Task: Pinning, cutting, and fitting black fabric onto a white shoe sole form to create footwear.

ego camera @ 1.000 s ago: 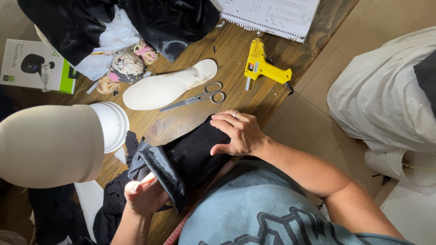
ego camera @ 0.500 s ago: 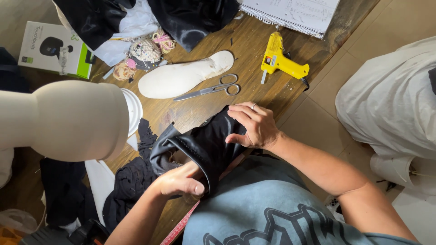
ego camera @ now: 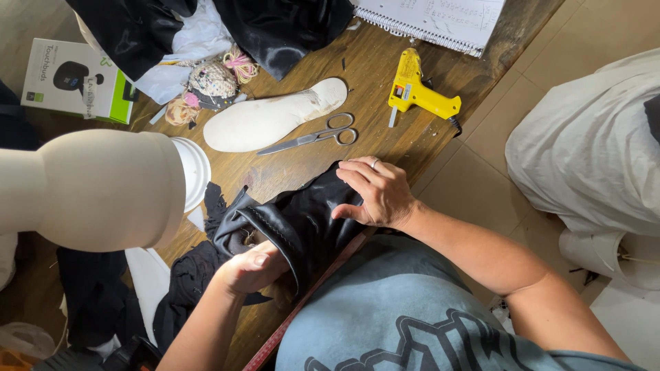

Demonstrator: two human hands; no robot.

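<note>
At frame centre, black leather (ego camera: 302, 220) lies on the worktop (ego camera: 385, 69). The left hand (ego camera: 251, 269) curls its grip closed on the folded lower edge. The right hand (ego camera: 378, 192) lies flat, fingers spread, pressing the upper right end. Above lie scissors (ego camera: 313, 137), an insole (ego camera: 271, 118) and a glue gun (ego camera: 416, 93).

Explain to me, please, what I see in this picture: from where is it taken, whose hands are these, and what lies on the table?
A camera on the person's head looks down at their own two bare hands; there is no machine. The left hand and the right hand both press on a black leather-like piece at the edge of a wooden table. Further back lie scissors, a white insole, a yellow glue gun and a spiral notebook. The pale rounded form at the left stands nearer the camera.
</note>
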